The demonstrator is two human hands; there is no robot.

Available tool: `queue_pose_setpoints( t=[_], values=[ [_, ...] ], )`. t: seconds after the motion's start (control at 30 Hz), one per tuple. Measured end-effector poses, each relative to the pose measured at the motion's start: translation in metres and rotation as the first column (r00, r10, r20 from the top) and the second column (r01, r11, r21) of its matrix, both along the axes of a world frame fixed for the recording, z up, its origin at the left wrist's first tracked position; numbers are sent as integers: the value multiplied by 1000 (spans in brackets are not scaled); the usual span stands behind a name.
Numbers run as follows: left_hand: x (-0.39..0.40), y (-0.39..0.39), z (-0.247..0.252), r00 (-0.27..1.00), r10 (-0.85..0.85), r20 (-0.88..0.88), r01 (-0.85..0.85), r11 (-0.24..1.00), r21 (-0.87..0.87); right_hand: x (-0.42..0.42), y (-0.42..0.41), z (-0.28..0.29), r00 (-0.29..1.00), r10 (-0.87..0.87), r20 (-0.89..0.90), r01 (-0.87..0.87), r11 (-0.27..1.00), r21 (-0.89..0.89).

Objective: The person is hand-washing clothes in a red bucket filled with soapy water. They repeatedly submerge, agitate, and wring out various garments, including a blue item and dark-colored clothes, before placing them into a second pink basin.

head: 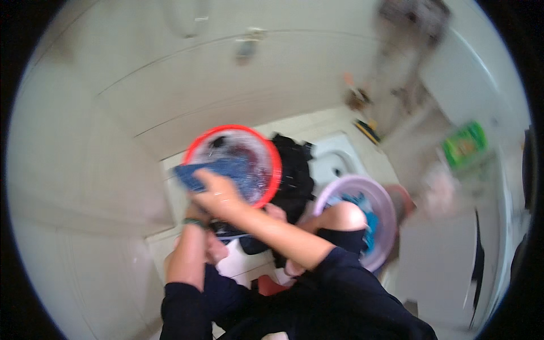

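Note:
A blue denim-like cloth [225, 170] hangs over the near-left rim of a red-rimmed basin [275, 170], its far part down in sudsy water. My right hand [216, 191] is shut on the cloth's near end, thumb on top, wet and shiny. Lower and to the left, my left hand [197, 210] sits below the right one with a band at its wrist; its fingers are hidden, so its grip cannot be made out. Inside the basin a dark patch shows among white foam.
Black clothing [293, 170] lies on the floor against the basin's right side. Beyond it is a white squat toilet [331, 157]. A lavender basin [384, 221] with blue clothes stands by my right knee. A yellow-and-black brush [367, 131] and a green packet [464, 144] are at the right.

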State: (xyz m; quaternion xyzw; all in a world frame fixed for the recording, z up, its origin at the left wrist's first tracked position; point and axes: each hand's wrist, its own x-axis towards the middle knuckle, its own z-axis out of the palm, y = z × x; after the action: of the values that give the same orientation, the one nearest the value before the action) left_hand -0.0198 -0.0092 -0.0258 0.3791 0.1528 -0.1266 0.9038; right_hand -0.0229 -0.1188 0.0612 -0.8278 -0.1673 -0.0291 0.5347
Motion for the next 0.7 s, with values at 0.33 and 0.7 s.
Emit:
queue_pose_setpoints(
  t=[0.33,0.7],
  values=[
    [-21,-12,-7,989,-23,-145,62,960,273,25,9,-59,974,-219,52,225,959,-174],
    [28,2,-36,991,47,-129,-38,997,68,95,-63,-125,909,-413,48,391,808,-440]
  ],
)
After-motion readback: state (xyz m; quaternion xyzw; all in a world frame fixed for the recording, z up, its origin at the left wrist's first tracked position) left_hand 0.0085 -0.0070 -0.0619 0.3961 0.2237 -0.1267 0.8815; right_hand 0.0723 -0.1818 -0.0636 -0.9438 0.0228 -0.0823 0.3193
